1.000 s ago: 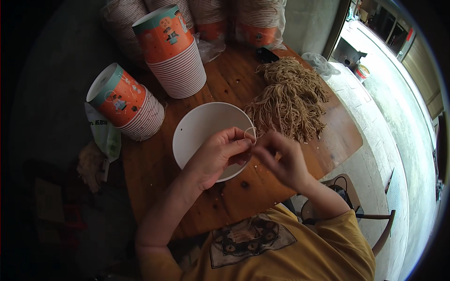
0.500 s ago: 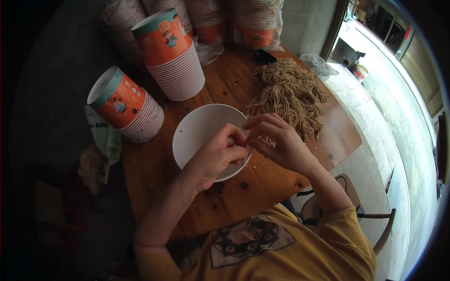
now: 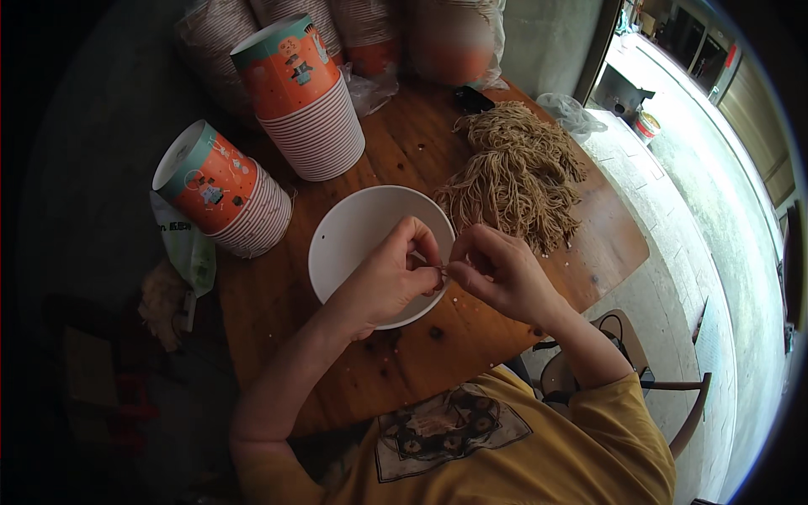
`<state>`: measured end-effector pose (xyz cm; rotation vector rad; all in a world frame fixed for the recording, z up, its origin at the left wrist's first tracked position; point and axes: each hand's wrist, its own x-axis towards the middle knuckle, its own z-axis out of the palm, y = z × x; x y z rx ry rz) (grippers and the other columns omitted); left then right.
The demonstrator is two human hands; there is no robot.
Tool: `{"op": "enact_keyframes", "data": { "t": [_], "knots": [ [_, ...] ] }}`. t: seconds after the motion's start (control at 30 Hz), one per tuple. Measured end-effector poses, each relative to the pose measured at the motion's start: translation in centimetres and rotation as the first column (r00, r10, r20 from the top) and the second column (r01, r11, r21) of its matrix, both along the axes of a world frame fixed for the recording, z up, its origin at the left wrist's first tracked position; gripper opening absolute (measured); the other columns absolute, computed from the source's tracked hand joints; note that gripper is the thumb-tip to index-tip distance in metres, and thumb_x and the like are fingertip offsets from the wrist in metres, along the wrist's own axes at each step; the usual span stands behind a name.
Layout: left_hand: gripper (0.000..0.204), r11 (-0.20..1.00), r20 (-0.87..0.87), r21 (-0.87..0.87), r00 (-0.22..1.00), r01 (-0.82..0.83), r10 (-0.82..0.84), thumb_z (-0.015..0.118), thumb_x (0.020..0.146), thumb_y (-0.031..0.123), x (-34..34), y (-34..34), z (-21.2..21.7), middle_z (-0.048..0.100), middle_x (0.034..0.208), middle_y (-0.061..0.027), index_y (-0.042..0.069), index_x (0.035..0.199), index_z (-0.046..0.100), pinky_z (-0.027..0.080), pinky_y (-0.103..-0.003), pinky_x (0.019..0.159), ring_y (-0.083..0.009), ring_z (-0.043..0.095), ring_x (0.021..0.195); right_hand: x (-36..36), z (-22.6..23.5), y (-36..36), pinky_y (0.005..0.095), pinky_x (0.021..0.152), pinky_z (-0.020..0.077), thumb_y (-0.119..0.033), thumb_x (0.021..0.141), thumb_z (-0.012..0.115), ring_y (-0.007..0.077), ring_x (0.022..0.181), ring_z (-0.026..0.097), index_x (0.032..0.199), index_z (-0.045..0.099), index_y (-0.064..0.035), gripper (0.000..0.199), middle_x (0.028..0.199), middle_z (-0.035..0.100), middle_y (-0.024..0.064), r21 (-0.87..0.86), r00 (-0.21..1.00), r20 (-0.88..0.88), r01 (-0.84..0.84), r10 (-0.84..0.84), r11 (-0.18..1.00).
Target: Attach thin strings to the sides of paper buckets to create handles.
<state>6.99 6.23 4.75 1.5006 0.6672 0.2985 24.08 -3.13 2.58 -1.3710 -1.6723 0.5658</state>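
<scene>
A white paper tub [image 3: 353, 231] stands at the middle of the wooden table, its opening toward me and a small dark hole in its wall. Over its right part, my left hand [image 3: 389, 273] is closed in a pinch on a thin string [image 3: 443, 269]. My right hand [image 3: 502, 271] pinches the same string just right of the rim, its thumb and forefinger close to the left fingertips. Exactly how the string runs between the fingers is too small to make out. Behind my right hand lies a heap of tan strings [image 3: 522, 172].
Two nested stacks of orange and green printed tubs, a taller stack [image 3: 307, 118] and a leaning stack [image 3: 227, 194], stand at the left. Bagged stacks [image 3: 366, 38] line the back. A clear plastic bag [image 3: 572, 116] lies beyond the heap. A chair [image 3: 686, 385] stands at right.
My right hand has come down and in, its raised fingers folding into a pinch at the string. My left hand stays almost in place over the tub.
</scene>
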Motion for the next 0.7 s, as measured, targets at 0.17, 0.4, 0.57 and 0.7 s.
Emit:
{"op": "enact_keyframes", "data": {
  "t": [0.17,0.4,0.57,0.7],
  "knots": [
    [0.022,0.968,0.001,0.252,1.000,0.019,-0.020,0.058,0.085,-0.001,-0.3,0.1,-1.2,0.049,0.091,-0.0021,0.005,0.098,0.041,0.048,-0.024,0.075,-0.0091,0.055,0.085,-0.5,0.1,0.0,0.0325,0.054,0.0463,-0.014,0.082,0.067,0.0218,0.061,0.057,0.086,0.059,-0.0052,0.012,0.076,0.056,0.0065,0.065,0.995,0.086,0.037,-0.042,0.997],
    [0.023,0.957,0.059,0.284,0.995,0.059,-0.079,0.057,0.087,-0.002,-0.3,0.1,-1.6,0.051,0.096,-0.0019,0.004,0.103,0.041,0.049,-0.023,0.079,-0.0079,0.056,0.090,-0.7,0.0,0.5,0.0346,0.054,0.0479,-0.011,0.079,0.066,0.0242,0.063,0.059,0.083,0.057,-0.0048,0.012,0.076,0.055,0.0073,0.111,0.989,0.143,0.028,-0.044,0.993],
    [0.018,0.960,-0.004,0.263,0.995,0.093,-0.095,0.056,0.089,0.001,-0.2,0.5,-1.9,0.054,0.097,-0.0019,0.002,0.105,0.048,0.049,-0.024,0.080,-0.0077,0.056,0.089,-0.9,-0.3,0.3,0.0347,0.054,0.0478,-0.011,0.079,0.066,0.0244,0.062,0.058,0.083,0.056,-0.0047,0.013,0.076,0.054,0.0071,0.128,0.988,0.128,0.072,-0.089,0.989],
    [0.011,0.890,-0.048,0.453,0.998,0.051,-0.033,0.058,0.086,0.005,-0.2,-0.1,-1.3,0.055,0.093,-0.0099,0.001,0.094,0.053,0.050,-0.032,0.073,-0.0202,0.060,0.083,-0.9,-0.6,0.1,0.0345,0.053,0.0478,-0.010,0.078,0.067,0.0244,0.062,0.058,0.084,0.056,-0.0056,0.013,0.074,0.052,0.0064,0.194,0.976,0.170,0.103,-0.137,0.976]
  ]
}}
